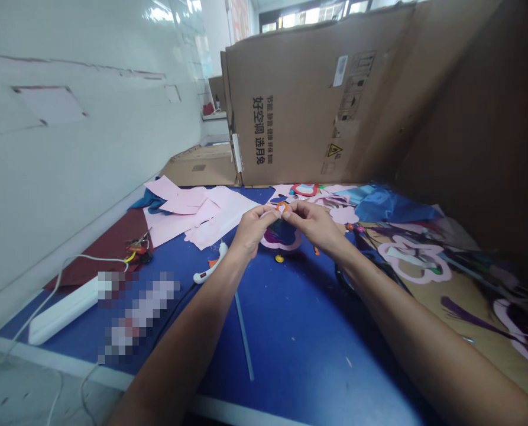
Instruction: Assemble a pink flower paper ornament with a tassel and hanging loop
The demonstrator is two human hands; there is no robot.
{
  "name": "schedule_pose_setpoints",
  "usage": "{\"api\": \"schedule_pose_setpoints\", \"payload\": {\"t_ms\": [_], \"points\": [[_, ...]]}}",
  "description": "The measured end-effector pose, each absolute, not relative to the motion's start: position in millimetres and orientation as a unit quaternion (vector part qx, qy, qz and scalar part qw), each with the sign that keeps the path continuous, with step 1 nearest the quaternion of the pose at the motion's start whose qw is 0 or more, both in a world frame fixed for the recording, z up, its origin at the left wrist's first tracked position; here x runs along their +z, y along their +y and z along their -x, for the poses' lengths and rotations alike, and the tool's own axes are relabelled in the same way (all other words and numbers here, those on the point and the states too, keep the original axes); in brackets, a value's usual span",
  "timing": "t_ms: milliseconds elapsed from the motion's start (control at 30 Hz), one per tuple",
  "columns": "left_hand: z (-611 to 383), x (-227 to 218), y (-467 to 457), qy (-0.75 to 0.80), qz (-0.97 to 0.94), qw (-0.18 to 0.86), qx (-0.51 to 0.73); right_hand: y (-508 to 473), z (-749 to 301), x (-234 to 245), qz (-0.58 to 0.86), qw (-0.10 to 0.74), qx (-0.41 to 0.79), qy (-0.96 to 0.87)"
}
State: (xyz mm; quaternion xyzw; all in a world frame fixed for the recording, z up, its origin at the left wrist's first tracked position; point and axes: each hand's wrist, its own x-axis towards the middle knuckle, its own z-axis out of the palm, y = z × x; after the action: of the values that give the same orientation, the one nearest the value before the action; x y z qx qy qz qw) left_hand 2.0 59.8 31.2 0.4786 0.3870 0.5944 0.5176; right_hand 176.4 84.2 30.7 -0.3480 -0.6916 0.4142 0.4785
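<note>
Close together in the middle of the head view, my left hand [251, 229] and my right hand [313, 225] pinch a small orange ring [282, 205] from either side. Below the fingertips is a pink-rimmed ornament [283, 244] with a dark purple and green centre, its top hidden by my fingers. Whether the ring is joined to it I cannot tell. A yellow bead [279, 258] shows under the ornament's lower edge. Left of my left wrist lies a white glue gun [210, 265] with an orange trigger.
Pink paper sheets [188, 207] lie at the back left, and scissors [138, 244] rest on dark red material. A pale thin strip [245, 337] lies on the blue table [290, 355]. Pink flower-shaped frames [417, 260] are on the right. A large cardboard box [299, 124] stands behind.
</note>
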Motion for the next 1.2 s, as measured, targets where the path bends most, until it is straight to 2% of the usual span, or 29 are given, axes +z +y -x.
{"api": "schedule_pose_setpoints", "payload": {"t_ms": [167, 400, 833, 1200], "points": [[-0.2, 30.9, 61.9, 0.375, -0.440, 0.525, 0.625, 84.3, -176.6, 30.6, 0.346, 0.482, 0.426, -0.683], [-1.1, 29.5, 60.0, 0.385, -0.478, 0.524, 0.591, 84.0, -176.4, 30.2, 0.353, 0.482, 0.410, -0.689], [-1.1, 28.3, 61.7, 0.407, -0.436, 0.515, 0.616, 81.6, -173.3, 31.2, 0.330, 0.505, 0.422, -0.677], [-3.0, 25.3, 61.9, 0.389, -0.459, 0.523, 0.604, 86.7, -177.4, 25.3, 0.372, 0.514, 0.399, -0.662]]}}
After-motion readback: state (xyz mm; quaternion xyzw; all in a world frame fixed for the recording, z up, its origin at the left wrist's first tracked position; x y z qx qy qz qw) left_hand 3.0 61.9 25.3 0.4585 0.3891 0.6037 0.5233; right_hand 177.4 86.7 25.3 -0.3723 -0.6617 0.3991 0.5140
